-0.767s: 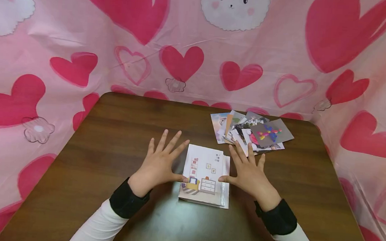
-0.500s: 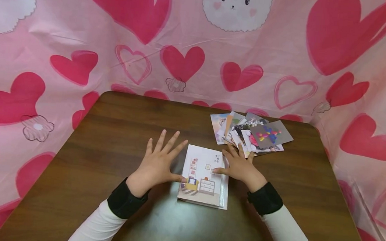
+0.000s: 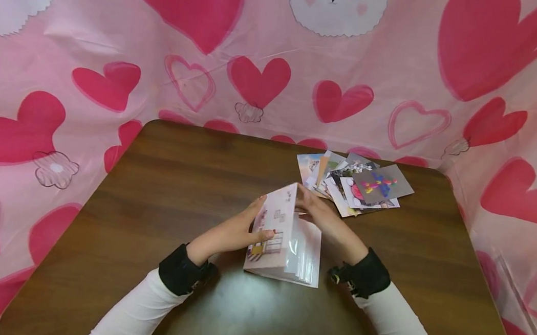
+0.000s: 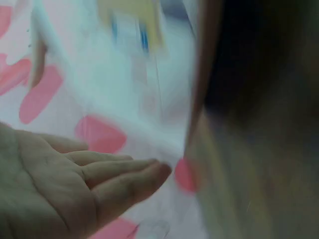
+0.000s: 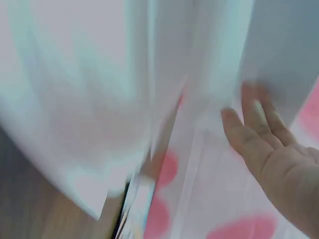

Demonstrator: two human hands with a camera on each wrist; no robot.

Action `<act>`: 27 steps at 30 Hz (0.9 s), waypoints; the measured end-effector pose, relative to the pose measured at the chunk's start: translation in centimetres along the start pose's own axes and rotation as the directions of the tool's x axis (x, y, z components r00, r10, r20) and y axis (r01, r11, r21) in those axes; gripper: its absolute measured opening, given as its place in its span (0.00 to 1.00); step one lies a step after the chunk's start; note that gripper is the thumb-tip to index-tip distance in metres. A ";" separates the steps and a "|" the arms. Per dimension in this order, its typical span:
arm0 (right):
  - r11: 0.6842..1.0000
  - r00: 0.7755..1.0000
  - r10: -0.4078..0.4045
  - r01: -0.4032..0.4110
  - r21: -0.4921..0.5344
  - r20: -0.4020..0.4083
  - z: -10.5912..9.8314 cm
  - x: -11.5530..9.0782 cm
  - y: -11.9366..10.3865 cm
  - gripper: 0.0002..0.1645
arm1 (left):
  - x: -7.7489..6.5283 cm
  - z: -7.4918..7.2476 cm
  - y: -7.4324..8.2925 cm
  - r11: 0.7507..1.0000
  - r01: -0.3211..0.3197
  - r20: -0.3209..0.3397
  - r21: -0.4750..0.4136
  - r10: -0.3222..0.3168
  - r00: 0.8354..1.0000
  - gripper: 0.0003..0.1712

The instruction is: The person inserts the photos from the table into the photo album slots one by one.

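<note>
A small photo album (image 3: pixel 277 216) with a drawn room on its white cover lies on the table, its cover raised and tilted up to the left. Under the cover, clear plastic sleeves (image 3: pixel 307 244) show. My left hand (image 3: pixel 234 232) is at the album's left side, thumb over the cover; in the left wrist view its fingers (image 4: pixel 129 186) stretch out straight beside the blurred cover. Behind the raised cover's right edge is my right hand (image 3: pixel 327 217), partly hidden in the head view. Its fingers (image 5: pixel 249 134) are loosely extended by the cover's inner side in the right wrist view.
A loose pile of photo prints (image 3: pixel 380 182) lies at the back right of the brown wooden table (image 3: pixel 195 163), beyond my right hand. A pink cloth (image 3: pixel 297 82) with hearts hangs behind and on both sides of the table.
The album's cover has swung up from lying flat, exposing the sleeves. My right hand has moved left to behind the cover, and my left hand has turned in toward the album.
</note>
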State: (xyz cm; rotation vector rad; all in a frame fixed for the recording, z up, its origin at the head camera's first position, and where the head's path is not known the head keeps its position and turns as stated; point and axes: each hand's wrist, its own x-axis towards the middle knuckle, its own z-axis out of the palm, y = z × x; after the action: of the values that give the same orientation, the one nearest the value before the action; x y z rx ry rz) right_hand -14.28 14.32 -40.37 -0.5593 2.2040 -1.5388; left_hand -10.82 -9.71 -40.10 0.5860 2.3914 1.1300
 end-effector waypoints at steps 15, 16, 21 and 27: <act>0.454 0.991 0.114 0.009 -0.891 0.068 4.3 -3.9 0.6 0.43 | -1.8 -4.4 -3.5 0.965 0.127 -0.190 -0.228 -0.172 0.967 0.41; 0.443 0.991 0.123 -0.001 -0.896 0.059 4.0 -4.3 1.0 0.44 | -2.0 -4.8 -4.2 0.975 0.151 -0.218 -0.165 -0.185 0.958 0.44; 0.459 0.990 0.130 -0.015 -0.888 0.050 2.9 -6.0 3.0 0.45 | -2.3 -5.1 -7.1 0.959 0.275 -0.235 0.062 -0.254 0.938 0.51; 0.483 0.990 0.095 0.047 -0.874 0.106 2.4 -6.4 4.0 0.40 | -2.0 -2.3 -8.4 0.916 0.239 -0.210 0.322 -0.178 0.961 0.45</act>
State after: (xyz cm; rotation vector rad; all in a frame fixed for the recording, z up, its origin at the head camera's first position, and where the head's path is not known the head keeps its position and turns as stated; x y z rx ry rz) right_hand -8.01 17.06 -44.32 -0.8683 2.7425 -0.1602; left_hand -12.07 -17.03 -45.00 0.3327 2.7547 0.7003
